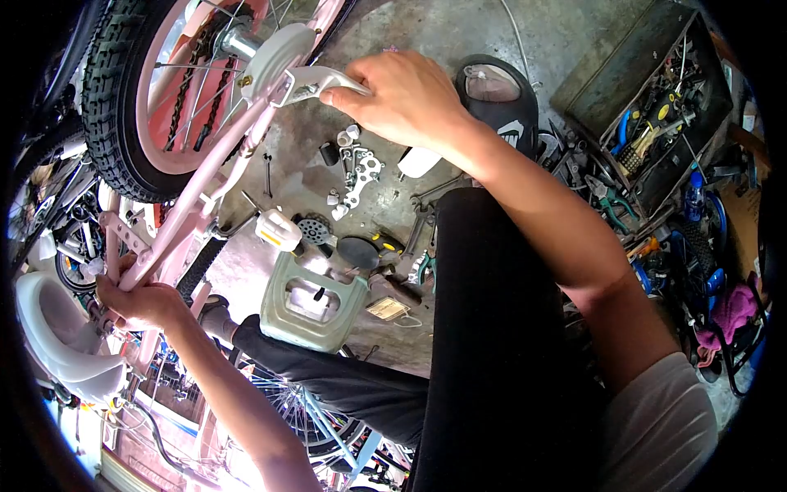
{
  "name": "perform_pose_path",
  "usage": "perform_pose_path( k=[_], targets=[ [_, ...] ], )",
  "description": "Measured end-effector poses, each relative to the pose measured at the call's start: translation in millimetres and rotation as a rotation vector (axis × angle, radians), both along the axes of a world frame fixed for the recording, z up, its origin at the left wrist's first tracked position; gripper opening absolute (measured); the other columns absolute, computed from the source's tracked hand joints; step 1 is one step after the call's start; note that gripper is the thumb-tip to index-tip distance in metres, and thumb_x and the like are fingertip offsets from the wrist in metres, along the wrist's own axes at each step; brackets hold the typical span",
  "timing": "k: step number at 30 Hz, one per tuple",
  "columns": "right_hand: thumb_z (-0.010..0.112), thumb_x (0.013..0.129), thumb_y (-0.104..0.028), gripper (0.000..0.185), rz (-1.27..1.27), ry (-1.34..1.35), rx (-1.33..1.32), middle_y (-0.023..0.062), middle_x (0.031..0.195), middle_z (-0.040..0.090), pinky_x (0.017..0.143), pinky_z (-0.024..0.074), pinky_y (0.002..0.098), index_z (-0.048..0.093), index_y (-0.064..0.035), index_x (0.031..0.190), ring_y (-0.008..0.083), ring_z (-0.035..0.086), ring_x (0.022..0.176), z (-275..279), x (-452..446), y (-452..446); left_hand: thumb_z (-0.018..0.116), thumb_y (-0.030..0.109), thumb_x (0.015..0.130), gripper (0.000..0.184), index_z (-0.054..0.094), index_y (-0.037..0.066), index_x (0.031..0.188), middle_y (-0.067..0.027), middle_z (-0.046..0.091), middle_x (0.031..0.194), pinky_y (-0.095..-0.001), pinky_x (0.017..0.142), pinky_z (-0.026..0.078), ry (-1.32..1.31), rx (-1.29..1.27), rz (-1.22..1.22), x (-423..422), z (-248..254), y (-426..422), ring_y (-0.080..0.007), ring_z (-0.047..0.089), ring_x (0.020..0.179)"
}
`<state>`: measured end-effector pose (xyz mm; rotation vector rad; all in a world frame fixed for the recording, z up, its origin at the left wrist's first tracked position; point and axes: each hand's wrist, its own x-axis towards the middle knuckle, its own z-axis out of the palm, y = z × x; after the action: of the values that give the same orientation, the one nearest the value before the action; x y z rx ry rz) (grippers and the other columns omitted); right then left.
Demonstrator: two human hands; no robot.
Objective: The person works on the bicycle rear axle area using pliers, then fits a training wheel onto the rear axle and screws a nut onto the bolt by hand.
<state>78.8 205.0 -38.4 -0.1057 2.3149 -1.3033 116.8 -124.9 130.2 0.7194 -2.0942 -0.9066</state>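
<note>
A pink bicycle frame (176,221) slants across the left, its rear wheel with a black knobby tire (115,107) at the upper left. My left hand (143,303) is closed around the pink tubing near the white saddle (61,336). At the wheel hub, my right hand (389,90) grips a white metal bracket (307,82), thumb below and fingers above. The bracket sits against the frame end, beside a round whitish disc cover (279,57). Its exact fixing is hidden.
On the concrete floor lie a wrench (268,175), small metal parts (361,176), a white pedal (279,230) and a black disc (358,252). A pale green plastic stool (275,287) stands below. At the right is a metal toolbox (623,123) with tools.
</note>
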Motion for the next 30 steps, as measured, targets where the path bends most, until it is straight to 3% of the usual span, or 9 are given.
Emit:
perform_pose_path(
  k=[12,14,30],
  targets=[
    [0.066,0.088,-0.049,0.045,-0.007,-0.015,-0.017,0.0176,0.067,0.065,0.072,0.0495,0.0493,0.074,-0.0053,0.091,0.0388,0.066,0.071,-2,3,0,0.056,0.032,0.093,0.039,0.051,0.006,0.065,-0.0103,0.060,0.066,-0.0311,0.060,0.052,-0.011,0.015,-0.020,2,0,-5,-0.0182,0.060,0.060],
    [0.064,0.089,-0.047,0.047,0.036,-0.101,-0.013,0.0232,0.085,0.071,0.083,0.0529,0.0484,0.073,-0.0008,0.089,0.0400,0.070,0.086,5,2,3,0.057,0.031,0.092,0.038,0.052,0.005,0.065,-0.0111,0.061,0.067,-0.0317,0.059,0.053,0.000,0.023,-0.043,2,0,-6,-0.0187,0.060,0.060],
    [0.064,0.089,-0.049,0.049,0.044,-0.100,0.008,0.0237,0.088,0.071,0.092,0.0507,0.0492,0.073,-0.0013,0.092,0.0405,0.070,0.089,-1,2,2,0.056,0.031,0.093,0.037,0.053,0.004,0.068,-0.0110,0.060,0.067,-0.0319,0.060,0.054,0.011,0.042,-0.026,1,0,-6,-0.0204,0.061,0.060]
  ],
)
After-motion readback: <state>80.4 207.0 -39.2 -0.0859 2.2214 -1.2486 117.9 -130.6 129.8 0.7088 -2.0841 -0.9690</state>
